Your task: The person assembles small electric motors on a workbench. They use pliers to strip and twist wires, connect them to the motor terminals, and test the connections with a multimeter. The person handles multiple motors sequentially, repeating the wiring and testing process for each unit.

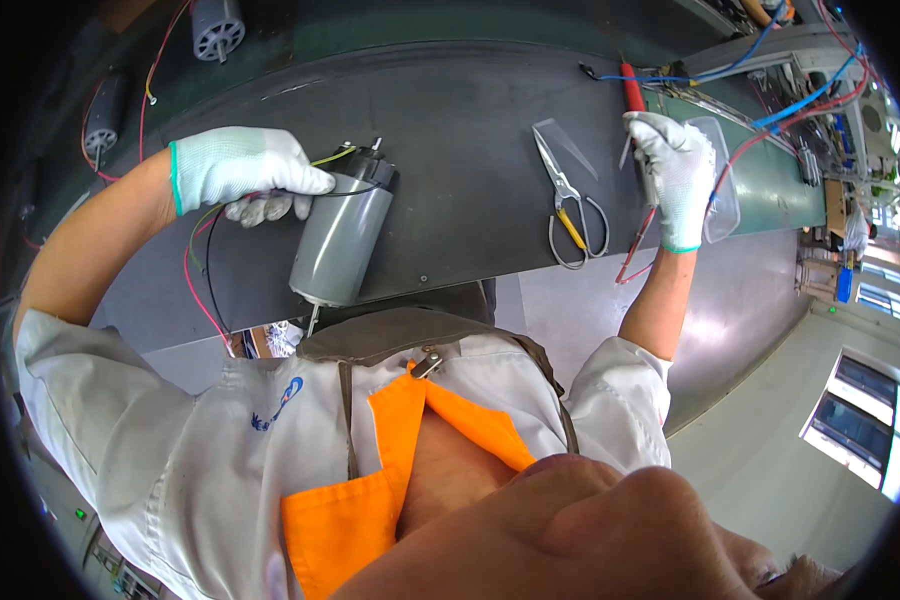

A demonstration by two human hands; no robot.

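A grey cylindrical motor point(342, 238) lies on the dark work mat point(460, 150) with its shaft toward me. My left hand point(245, 172), in a white glove, rests at the motor's far end and pinches thin wires, black, red and yellow-green, that run from it. My right hand point(675, 175), also gloved, is closed around a red-handled soldering iron point(633, 90) near the mat's right edge; a red cable hangs down from this hand.
Scissors point(568, 205) with grey handles lie on the mat between my hands. A clear plastic tray point(722, 180) sits just right of my right hand. More motors point(215, 27) with wires stand at the far left. Blue and red cables cross the green bench at the upper right.
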